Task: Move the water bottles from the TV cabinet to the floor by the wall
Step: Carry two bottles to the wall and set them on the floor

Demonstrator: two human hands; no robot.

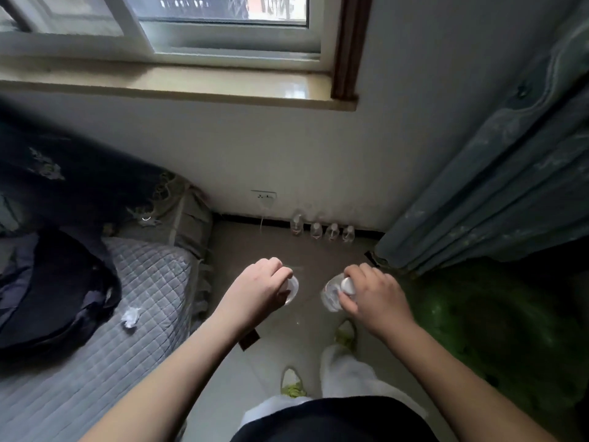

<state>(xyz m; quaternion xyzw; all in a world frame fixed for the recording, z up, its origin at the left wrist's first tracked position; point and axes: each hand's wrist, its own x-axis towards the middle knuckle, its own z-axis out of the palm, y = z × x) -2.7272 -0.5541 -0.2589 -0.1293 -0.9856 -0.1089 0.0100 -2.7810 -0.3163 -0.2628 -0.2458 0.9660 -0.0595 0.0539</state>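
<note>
I have a water bottle in each fist: my left hand [261,287] is closed round the neck of one bottle [291,290], my right hand [371,293] round the cap of the other [333,295], both hanging upright with their long axes pointing down at the floor [287,333]. The row of bottles [322,229] already stands against the wall [318,161], ahead of both hands. The free space beside that row, toward the curtain [478,202], looks nearer my right hand, so I judge that bottle goes down first.
</note>
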